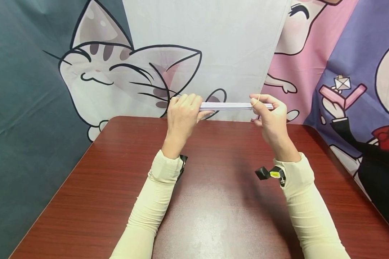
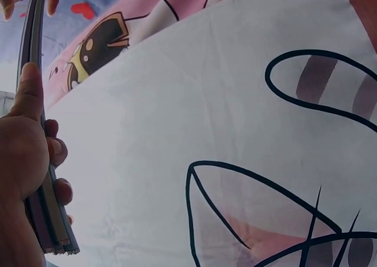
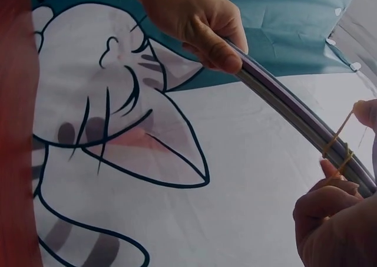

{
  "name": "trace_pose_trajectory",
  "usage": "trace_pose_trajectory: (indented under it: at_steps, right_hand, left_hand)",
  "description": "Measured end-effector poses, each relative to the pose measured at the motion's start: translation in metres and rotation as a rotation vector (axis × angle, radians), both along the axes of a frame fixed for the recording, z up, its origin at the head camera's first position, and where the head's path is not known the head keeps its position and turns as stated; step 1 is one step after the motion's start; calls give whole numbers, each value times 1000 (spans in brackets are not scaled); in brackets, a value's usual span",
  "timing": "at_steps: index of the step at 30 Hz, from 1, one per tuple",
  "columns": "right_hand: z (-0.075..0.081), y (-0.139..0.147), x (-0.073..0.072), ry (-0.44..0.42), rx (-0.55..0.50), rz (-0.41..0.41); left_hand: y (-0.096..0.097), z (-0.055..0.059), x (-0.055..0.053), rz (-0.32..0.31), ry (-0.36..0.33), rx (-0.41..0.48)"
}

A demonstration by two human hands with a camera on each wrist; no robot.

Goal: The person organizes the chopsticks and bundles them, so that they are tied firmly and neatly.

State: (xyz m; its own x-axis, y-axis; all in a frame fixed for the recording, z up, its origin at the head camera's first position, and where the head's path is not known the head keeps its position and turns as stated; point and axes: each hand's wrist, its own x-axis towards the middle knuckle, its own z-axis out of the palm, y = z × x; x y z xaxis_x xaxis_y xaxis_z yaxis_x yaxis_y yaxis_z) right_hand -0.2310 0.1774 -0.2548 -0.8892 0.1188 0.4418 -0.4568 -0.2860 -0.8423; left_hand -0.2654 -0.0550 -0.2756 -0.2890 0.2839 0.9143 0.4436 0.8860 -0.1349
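Observation:
A bundle of long, thin strips, pale in the head view and grey to purple in the wrist views, is held level above the far edge of the table. My left hand grips its left part, fingers curled round it and thumb along its length in the left wrist view. Near the bundle's right end, my right hand pinches a thin yellow rubber band. That band loops round the strips and is stretched out to a fingertip in the right wrist view. The right tip of the bundle is partly hidden behind my right hand.
Below both hands lies a reddish-brown wooden table. A cloth backdrop with cartoon cats and figures hangs just behind its far edge. Each wrist wears a black camera mount; the right one sticks out inward.

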Motion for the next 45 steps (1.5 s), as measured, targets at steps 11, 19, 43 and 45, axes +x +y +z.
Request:
trace_pose_trajectory:
  at_steps: [11,19,43,45]
  right_hand:
    - [3,15,-2,-12,73,283]
    - [4,34,-1,178,93,218]
    - [11,29,11,284,378,110]
    - [14,31,11,312,419,92]
  left_hand:
    - [1,2,4,13,4,-33]
    - [-2,2,2,18,-14,-42]
    - [5,0,6,1,-24,-102]
    - [5,-1,5,4,-20,-104]
